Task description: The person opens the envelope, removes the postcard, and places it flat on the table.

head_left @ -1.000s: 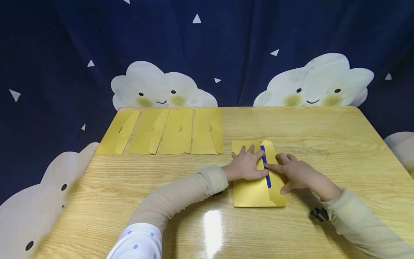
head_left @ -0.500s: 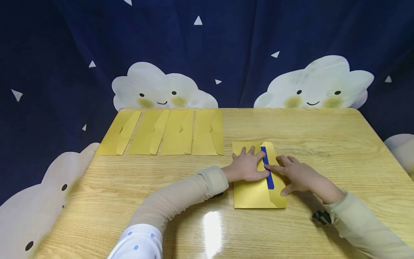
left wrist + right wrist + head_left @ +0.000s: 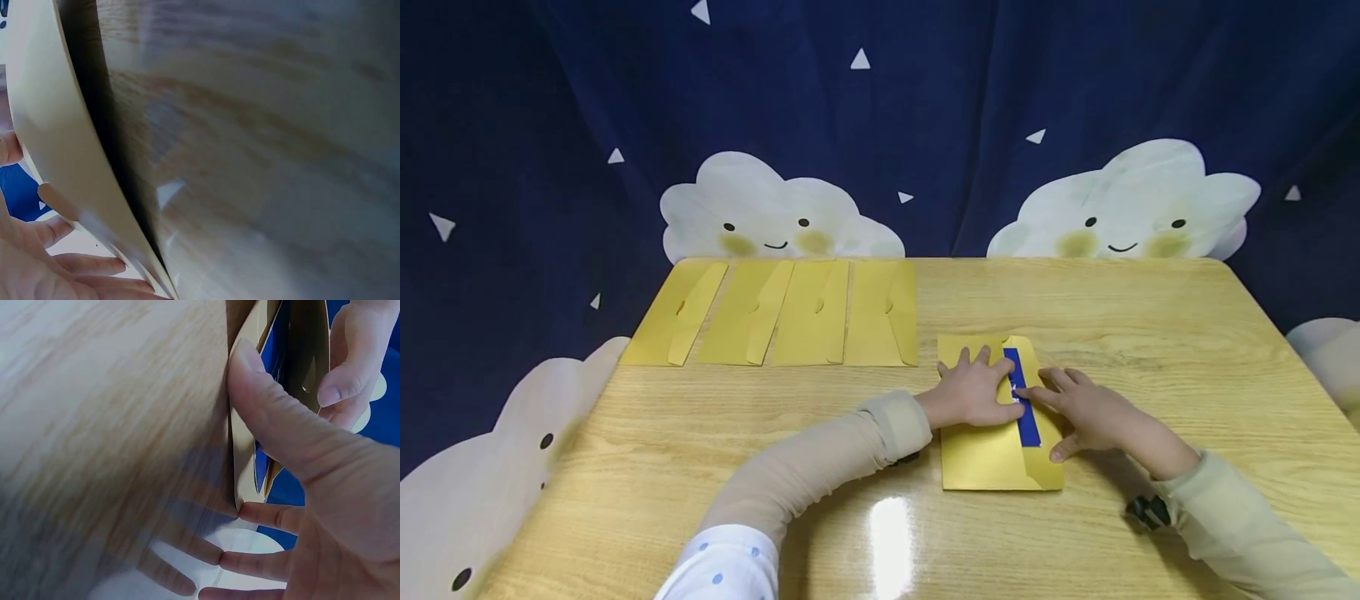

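A yellow envelope (image 3: 981, 457) lies on the table with its flap (image 3: 1051, 468) unfolded to the right. A blue card (image 3: 1028, 427) with white marks shows as a strip at its mouth; the rest is hidden inside. My left hand (image 3: 973, 392) rests on the envelope, fingers spread, with the thumb and index finger at the edge of the mouth. My right hand (image 3: 1093, 410) is over the flap, its index fingertip touching the blue card. In the right wrist view the right thumb (image 3: 256, 381) lies on the flap, and the mouth gapes around the card (image 3: 262, 465).
Several yellow envelopes (image 3: 808, 312) lie in a row at the back left of the wooden table (image 3: 1150, 317), flaps closed. Behind the table hangs a dark blue curtain (image 3: 940, 100) with clouds and triangles. A black strap piece (image 3: 1148, 512) sits under the right wrist.
The blue card has slid right out of the envelope's mouth, its visible strip now wider with white marks showing. Both hands have stayed nearly in place.
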A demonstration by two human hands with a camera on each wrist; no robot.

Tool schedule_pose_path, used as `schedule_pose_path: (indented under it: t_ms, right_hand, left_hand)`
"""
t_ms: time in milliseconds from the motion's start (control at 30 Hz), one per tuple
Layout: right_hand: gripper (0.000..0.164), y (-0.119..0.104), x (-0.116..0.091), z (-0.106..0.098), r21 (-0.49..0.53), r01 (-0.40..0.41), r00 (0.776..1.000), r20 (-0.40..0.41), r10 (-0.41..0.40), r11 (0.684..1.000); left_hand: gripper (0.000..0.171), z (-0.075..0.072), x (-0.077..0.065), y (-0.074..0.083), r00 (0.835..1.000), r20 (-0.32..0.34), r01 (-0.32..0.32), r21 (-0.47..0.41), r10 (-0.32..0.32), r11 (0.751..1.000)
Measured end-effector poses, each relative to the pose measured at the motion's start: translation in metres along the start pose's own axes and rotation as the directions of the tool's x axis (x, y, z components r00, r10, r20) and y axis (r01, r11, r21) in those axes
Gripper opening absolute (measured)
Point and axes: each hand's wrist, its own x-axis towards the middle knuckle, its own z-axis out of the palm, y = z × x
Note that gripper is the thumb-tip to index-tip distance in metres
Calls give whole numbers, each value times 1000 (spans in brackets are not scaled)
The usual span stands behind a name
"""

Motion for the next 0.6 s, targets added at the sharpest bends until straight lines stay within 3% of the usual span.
schedule_pose_path:
  t_ms: [600]
  right_hand:
    - [95, -3, 0, 0, 18, -16, 1000, -8, 16, 1000]
  left_hand:
    - [63, 2, -2, 2, 1000, -2, 1, 20, -1, 1000]
